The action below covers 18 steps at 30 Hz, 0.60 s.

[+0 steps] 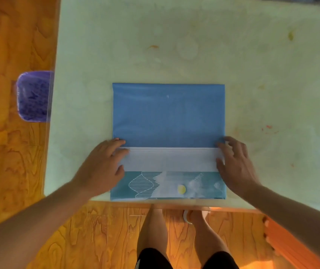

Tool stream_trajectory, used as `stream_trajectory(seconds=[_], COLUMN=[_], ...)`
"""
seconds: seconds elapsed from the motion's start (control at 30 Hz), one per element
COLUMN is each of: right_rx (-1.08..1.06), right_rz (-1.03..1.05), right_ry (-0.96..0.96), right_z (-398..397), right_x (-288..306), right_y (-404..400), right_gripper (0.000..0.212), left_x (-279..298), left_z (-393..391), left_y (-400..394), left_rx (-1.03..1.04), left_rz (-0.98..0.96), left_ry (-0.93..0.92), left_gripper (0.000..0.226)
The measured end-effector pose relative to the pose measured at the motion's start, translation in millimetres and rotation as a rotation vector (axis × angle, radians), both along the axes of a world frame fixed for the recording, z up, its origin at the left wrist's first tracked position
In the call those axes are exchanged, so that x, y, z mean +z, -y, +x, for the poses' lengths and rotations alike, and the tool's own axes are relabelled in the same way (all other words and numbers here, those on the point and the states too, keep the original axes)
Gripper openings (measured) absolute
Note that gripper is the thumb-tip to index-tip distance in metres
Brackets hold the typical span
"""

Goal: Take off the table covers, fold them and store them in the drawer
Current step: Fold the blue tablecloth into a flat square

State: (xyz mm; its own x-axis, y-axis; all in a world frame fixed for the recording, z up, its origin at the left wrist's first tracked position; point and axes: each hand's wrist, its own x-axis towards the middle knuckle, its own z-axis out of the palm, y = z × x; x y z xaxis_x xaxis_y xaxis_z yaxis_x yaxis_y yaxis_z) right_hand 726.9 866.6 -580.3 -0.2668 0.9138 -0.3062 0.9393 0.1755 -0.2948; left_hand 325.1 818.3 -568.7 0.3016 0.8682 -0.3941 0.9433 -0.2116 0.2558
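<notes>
Both hands sit on the cover [168, 115], which lies flat on the table [174, 45] at its near edge: the left hand [104, 164] and the right hand [235, 164] each pinch an end of the white band, fingers curled onto the cloth, thumbs underneath. By the look of it, folding is under way, with one flap partly turned. Next, I'd guess, both ends must lift evenly and travel together so the edges meet square. No drawer is in sight.
</notes>
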Motion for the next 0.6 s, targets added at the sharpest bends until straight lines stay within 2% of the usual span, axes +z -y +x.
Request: stream_trajectory(seconds=[0.07,0.1,0.2,0.3,0.33,0.37,0.4,0.47,0.5,0.53,0.6], right_rx=[-0.5,-0.676,-0.857,-0.977,-0.969,-0.946,-0.927,-0.899,-0.892,-0.9,-0.932], right_rz=[-0.116,-0.169,-0.216,-0.301,-0.359,-0.432,-0.503,-0.623,-0.658,-0.675,-0.682], right_ry=[-0.151,-0.213,-0.251,-0.392,-0.437,-0.478,-0.521,-0.587,-0.612,-0.643,-0.733], right_z=[-17.2,-24.2,-31.2,-23.5,-20.3,-19.0,-19.0,-21.6,-23.6,-25.7,-27.1], right_x=[2.3,3.7,5.3,4.7,5.2,7.2,10.0,17.9,24.1,30.6,42.8], right_y=[3.3,2.3,-6.2,-23.0,-28.2,-33.3,-38.6,-48.8,-53.2,-56.8,-58.8], right_gripper=[0.056,0.057,0.057,0.039,0.029,0.021,0.016,0.008,0.008,0.009,0.009], left_x=[6.5,9.3,12.1,19.7,27.5,34.6,39.2,41.3,42.8,43.7,49.5], left_z=[41.7,65.0,130.3,177.9,190.6,201.8,211.6,226.2,230.2,234.5,245.7], left_y=[7.3,11.2,35.7,70.7,81.5,89.3,93.6,97.3,97.8,97.5,93.0], left_rx=[0.138,0.163,0.081,0.038,0.154,0.382,0.727,1.4,1.631,1.77,1.946], left_rz=[0.077,0.089,0.05,-0.105,-0.221,-0.366,-0.551,-1.057,-1.256,-1.348,-1.275], left_ry=[-0.035,-0.011,0.126,0.255,0.342,0.458,0.59,0.917,1.147,1.384,1.812], left_gripper=[0.047,0.053,0.063,0.045,0.036,0.032,0.034,0.041,0.046,0.055,0.067])
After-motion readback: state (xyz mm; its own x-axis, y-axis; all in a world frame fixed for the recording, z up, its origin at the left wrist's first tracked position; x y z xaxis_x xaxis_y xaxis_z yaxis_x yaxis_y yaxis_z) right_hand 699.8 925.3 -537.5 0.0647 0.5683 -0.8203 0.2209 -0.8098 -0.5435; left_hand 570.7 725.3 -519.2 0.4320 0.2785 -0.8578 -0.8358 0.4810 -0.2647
